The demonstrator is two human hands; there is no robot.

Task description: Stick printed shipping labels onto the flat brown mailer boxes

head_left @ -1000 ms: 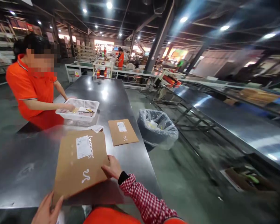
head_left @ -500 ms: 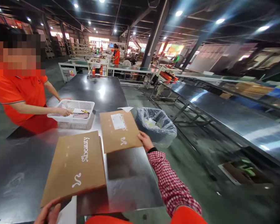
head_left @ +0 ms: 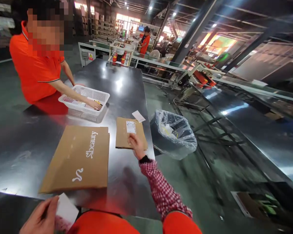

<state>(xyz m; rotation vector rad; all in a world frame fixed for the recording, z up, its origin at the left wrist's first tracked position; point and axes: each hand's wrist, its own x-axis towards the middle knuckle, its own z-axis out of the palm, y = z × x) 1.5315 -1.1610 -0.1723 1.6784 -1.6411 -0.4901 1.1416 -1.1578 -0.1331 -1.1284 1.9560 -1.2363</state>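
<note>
- Labelled cardboard (head_left: 121,136) lies right of centre in the frame, directly under the fingers of the right hand (head_left: 136,146), which are bent and drawn together by the lower edge of its white label (head_left: 130,126); whether they grip anything I cannot tell.
- From this slant its outline looks nearly square, so no long axis stands out; the right hand is plainly the nearer.
- At lower left, the left hand (head_left: 40,216) has its fingers closed on a white sheet (head_left: 67,208).
- Between the hands, left of centre, lies the larger cardboard (head_left: 80,159), its lettering running up the frame.
- A white slip (head_left: 138,116) overlaps the labelled cardboard's upper right corner.
- Farther out, a lined bin (head_left: 185,143) stands beside the desk (head_left: 127,104); a co-worker's hand (head_left: 94,104) is inside the white basket (head_left: 101,95), upper left.
</note>
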